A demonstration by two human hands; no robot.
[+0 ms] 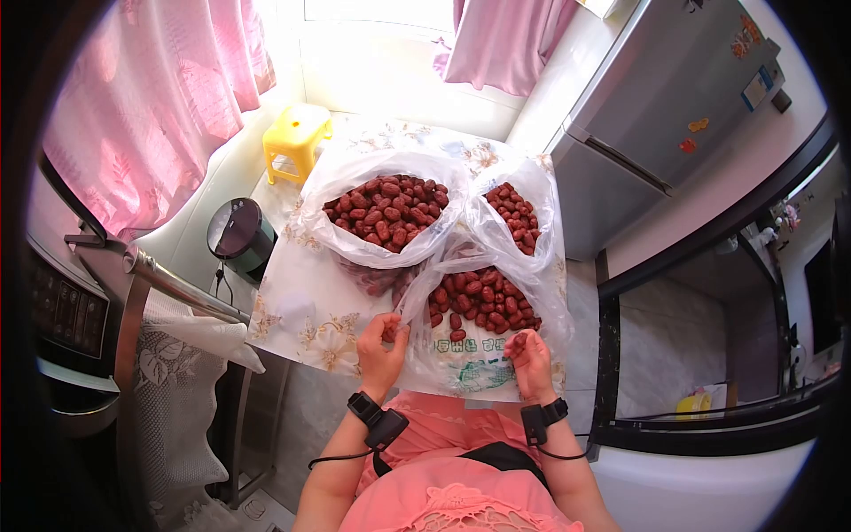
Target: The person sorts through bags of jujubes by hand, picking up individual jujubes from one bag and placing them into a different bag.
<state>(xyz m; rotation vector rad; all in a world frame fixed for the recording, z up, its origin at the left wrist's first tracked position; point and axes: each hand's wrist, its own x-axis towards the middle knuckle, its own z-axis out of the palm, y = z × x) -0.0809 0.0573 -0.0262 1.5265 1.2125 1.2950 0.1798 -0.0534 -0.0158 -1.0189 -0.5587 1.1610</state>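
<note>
Dark-red oval dates (483, 300) spread sideways in the lower-centre translucent plastic bag (486, 371), just above our nearer right hand (534, 363); its fingers and those of our left hand (382, 354) look curled, any hold unclear to us.

Bright daylight, glare at top window (379, 11), fisheye-curved edges, black corners

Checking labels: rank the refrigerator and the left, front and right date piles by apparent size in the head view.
1. Refrigerator
2. Left date pile and front date pile: similar; front nearer, unsure
3. Right date pile
</note>
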